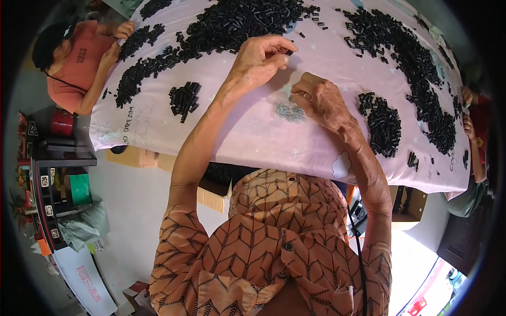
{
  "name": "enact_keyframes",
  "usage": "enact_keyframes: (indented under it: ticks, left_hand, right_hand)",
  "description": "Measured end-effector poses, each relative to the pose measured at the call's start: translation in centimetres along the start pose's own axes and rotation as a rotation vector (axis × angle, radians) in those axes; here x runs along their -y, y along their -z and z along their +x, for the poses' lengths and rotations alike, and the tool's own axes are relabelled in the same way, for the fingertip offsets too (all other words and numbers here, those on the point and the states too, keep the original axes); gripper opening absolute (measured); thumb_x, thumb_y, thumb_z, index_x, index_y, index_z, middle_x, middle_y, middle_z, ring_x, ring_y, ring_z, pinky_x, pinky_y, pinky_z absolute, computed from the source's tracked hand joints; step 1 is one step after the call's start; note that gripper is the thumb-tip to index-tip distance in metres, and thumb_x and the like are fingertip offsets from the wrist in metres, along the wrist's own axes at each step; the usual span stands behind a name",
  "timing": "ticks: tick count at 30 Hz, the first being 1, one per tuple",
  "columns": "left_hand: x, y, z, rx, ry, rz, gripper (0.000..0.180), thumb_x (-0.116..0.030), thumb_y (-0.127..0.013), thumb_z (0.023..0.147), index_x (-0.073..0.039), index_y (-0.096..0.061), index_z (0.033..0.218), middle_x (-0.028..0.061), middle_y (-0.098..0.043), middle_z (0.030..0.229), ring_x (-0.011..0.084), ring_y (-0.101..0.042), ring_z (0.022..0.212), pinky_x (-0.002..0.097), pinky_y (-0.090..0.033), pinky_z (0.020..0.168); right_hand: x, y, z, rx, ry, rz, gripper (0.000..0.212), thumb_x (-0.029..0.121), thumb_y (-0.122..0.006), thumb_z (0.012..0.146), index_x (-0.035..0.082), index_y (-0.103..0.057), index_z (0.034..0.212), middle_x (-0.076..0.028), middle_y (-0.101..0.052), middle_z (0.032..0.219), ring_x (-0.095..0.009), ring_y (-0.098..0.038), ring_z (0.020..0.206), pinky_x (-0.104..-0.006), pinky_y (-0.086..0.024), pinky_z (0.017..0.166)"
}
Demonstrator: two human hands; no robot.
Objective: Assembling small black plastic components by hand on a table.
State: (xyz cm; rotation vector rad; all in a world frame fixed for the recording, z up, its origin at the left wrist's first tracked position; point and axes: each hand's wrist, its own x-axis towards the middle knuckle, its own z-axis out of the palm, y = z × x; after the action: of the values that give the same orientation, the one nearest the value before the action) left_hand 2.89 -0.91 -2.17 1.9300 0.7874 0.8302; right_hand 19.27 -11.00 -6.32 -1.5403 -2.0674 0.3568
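Note:
My left hand (257, 60) is raised over the pink cloth-covered table (247, 134), pinching a small black cylindrical piece (289, 52) between thumb and fingertips. To its right and slightly nearer, my right hand (322, 101) hovers with curled fingers pressed together; what they hold, if anything, is hidden. Beyond my left hand spreads a large heap of the same black pieces (237, 21). A small cluster of longer black pieces (184, 100) lies left of my left forearm. Right of my right wrist sits another black pile (383, 126).
A long band of black pieces (416, 79) runs down the table's right side. A person in an orange shirt (79, 63) works at the left edge; another person's hand (468, 126) is at the right edge. Cardboard boxes (212, 201) stand below the front edge.

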Motion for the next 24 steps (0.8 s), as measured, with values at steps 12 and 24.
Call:
enact_keyframes:
  ticks: [12, 24]
  left_hand:
    - [1.4, -0.6, -0.6, 0.118, 0.127, -0.284, 0.028, 0.006, -0.055, 0.08, 0.0, -0.065, 0.106, 0.0089, -0.066, 0.091, 0.0106, -0.062, 0.075, 0.0228, -0.052, 0.071]
    - [2.1, -0.6, -0.9, 0.184, 0.142, -0.323, 0.027, 0.006, -0.057, 0.082, 0.001, -0.065, 0.107, 0.0085, -0.067, 0.086, 0.011, -0.064, 0.073, 0.0222, -0.054, 0.068]
  right_hand:
    - [-1.9, 1.3, -0.3, -0.061, -0.049, 0.221, 0.014, -0.003, -0.056, 0.078, 0.0, -0.065, 0.089, -0.012, -0.064, 0.085, -0.028, -0.063, 0.076, -0.0365, -0.051, 0.071]
    - [-0.8, 2.5, -0.6, 0.115, -0.046, 0.167, 0.016, 0.002, -0.056, 0.075, 0.0, -0.066, 0.087, -0.011, -0.062, 0.089, -0.027, -0.063, 0.083, -0.0369, -0.049, 0.079]
